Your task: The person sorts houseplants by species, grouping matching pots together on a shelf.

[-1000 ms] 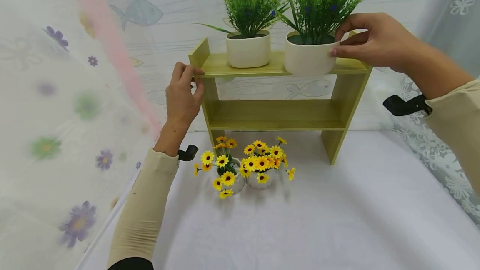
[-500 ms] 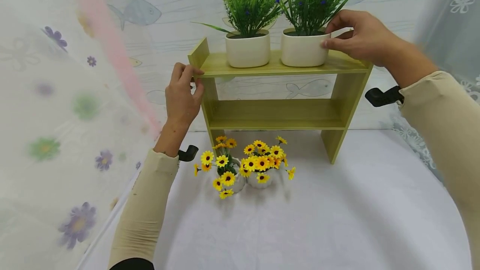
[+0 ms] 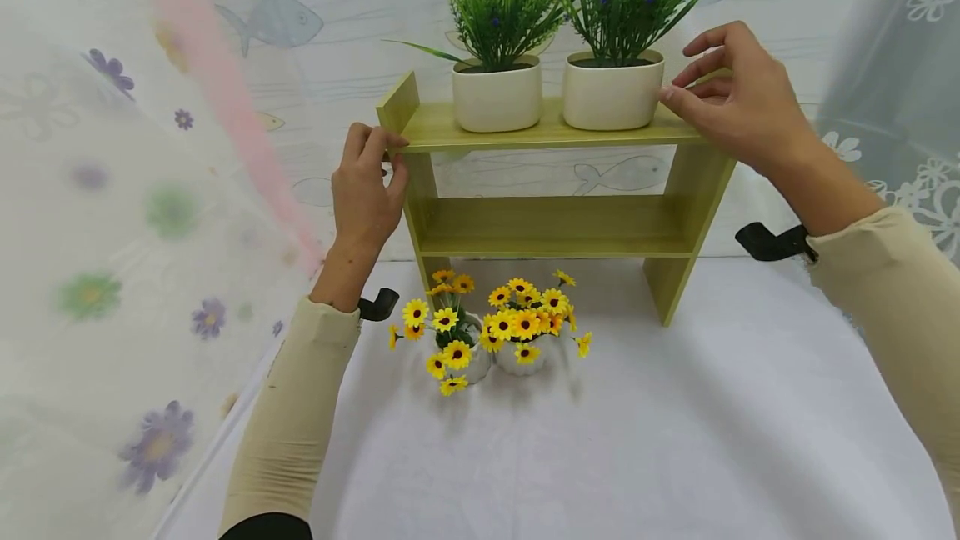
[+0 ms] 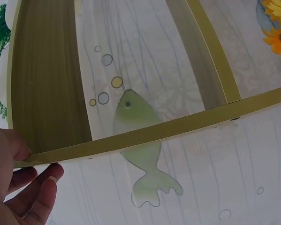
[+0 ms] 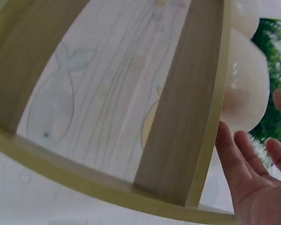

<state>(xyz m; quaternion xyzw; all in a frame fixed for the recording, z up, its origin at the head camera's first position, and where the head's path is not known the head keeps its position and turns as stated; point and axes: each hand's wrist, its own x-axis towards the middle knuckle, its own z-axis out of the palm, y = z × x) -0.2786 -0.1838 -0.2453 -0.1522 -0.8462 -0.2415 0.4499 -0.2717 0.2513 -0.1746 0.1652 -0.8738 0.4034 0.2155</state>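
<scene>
The left hand pinches the corner of the green shelf in front of me; the right hand, fingers loosely parted, hangs just beside the rightmost white pot, upright on top.

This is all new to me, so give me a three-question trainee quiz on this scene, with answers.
1. How many purple-flowered potted plants stand on the top board of the wooden shelf?
2. True or false: the left hand holds the shelf at its upper left corner.
3. Fill the gap: the potted yellow flowers stand on the ____.

Key: 1. Two. 2. True. 3. White tablecloth.
</scene>
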